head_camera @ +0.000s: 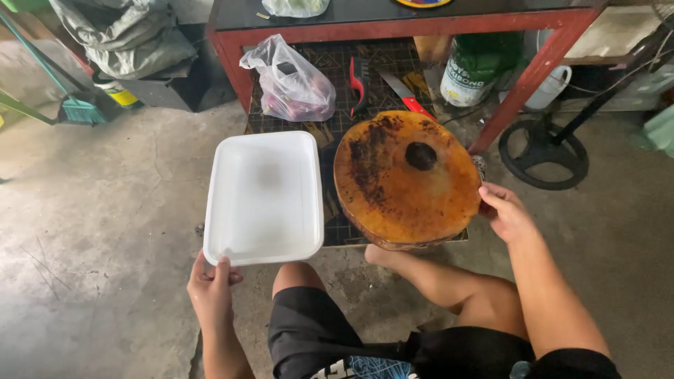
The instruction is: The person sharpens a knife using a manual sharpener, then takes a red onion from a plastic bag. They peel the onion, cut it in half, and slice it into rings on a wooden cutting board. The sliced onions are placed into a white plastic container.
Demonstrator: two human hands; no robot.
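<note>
Packages and labels under and around your red table

You have a clear plastic bag [291, 83], knotted at its top and holding dark reddish contents, lying at upper centre on the patterned mat. Another clear bag [295, 7] sits on the tabletop at the top edge. At upper right, under the table, stands a green sack [481, 60] with a white printed label across its front. At upper left, a small container with a yellow label [121, 95] stands beside the grey crumpled sacks [123, 35].

Grey cracked concrete floor [105, 210], red-framed table [393, 28] at far centre, patterned mat [330, 105] beneath it, black round stand base [544, 151] far right, green broom [74, 109] far left
</note>
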